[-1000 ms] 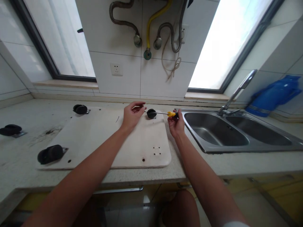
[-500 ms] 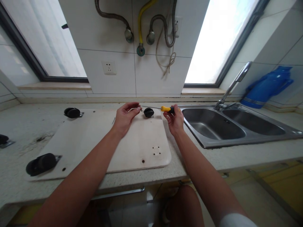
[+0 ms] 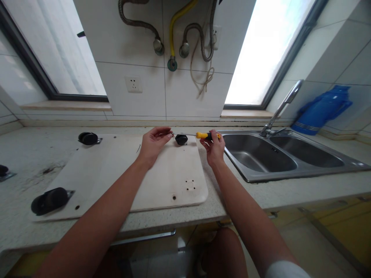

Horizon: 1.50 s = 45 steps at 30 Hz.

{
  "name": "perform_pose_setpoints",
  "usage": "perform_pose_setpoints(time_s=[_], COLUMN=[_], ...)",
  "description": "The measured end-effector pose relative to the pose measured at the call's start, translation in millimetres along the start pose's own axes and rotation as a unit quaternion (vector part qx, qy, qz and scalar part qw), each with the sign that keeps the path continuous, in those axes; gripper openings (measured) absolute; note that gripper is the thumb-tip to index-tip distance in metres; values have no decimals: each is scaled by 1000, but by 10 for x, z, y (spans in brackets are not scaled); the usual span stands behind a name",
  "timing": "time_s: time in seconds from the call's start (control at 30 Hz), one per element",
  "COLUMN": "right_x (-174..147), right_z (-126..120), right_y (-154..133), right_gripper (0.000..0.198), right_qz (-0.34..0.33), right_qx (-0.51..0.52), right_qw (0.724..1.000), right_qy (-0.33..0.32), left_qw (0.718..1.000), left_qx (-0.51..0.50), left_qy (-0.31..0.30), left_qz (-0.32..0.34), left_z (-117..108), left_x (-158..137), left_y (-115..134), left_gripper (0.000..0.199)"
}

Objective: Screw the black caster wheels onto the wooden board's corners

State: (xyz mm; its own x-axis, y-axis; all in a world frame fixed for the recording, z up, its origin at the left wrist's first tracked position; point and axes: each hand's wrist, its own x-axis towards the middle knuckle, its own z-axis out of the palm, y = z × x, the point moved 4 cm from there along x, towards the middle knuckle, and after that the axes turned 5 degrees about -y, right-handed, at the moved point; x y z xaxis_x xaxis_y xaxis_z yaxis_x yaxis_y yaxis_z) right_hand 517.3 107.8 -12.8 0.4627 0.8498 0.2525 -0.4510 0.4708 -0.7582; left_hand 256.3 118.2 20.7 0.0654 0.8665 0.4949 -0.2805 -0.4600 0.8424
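Note:
My right hand (image 3: 213, 148) grips the yellow and black handle of a screwdriver (image 3: 204, 135), held level with its thin shaft pointing left. The shaft runs to the fingertips of my left hand (image 3: 155, 144), which are pinched together at its tip. Whatever they pinch is too small to make out. Just below the shaft, a black caster wheel (image 3: 181, 139) sits at the far right corner of a white board (image 3: 162, 181). Several small holes show at the board's near right corner.
More casters stand on the board, at its far left (image 3: 88, 138) and near left (image 3: 52, 200). A loose caster (image 3: 4, 172) lies on the counter at the left edge. To the right are a double sink (image 3: 257, 154), a faucet (image 3: 282, 108) and a blue jug (image 3: 321, 110).
The screwdriver's tip has dropped slightly and meets my left fingertips. Both hands otherwise stay in nearly the same place, and the view has shifted a little.

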Motion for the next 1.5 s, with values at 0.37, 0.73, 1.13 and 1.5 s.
perform_pose_setpoints(time_s=[0.37, 0.73, 1.13, 1.5], right_x=[-46, 57, 322, 319], right_z=[53, 161, 1064, 1204], right_y=[-261, -476, -1234, -902], right_gripper=[45, 35, 34, 36], right_qz=[-73, -143, -490, -463], right_qx=[13, 44, -228, -336], right_qw=[995, 989, 839, 807], right_qy=[-71, 13, -58, -149], left_qw=[995, 982, 919, 885], left_qx=[86, 181, 371, 441], left_qy=[-36, -45, -106, -141], left_qz=[-19, 35, 77, 41], left_z=[14, 87, 180, 286], left_x=[-43, -95, -169, 96], left_y=[22, -21, -146, -102], left_gripper=[51, 51, 65, 74])
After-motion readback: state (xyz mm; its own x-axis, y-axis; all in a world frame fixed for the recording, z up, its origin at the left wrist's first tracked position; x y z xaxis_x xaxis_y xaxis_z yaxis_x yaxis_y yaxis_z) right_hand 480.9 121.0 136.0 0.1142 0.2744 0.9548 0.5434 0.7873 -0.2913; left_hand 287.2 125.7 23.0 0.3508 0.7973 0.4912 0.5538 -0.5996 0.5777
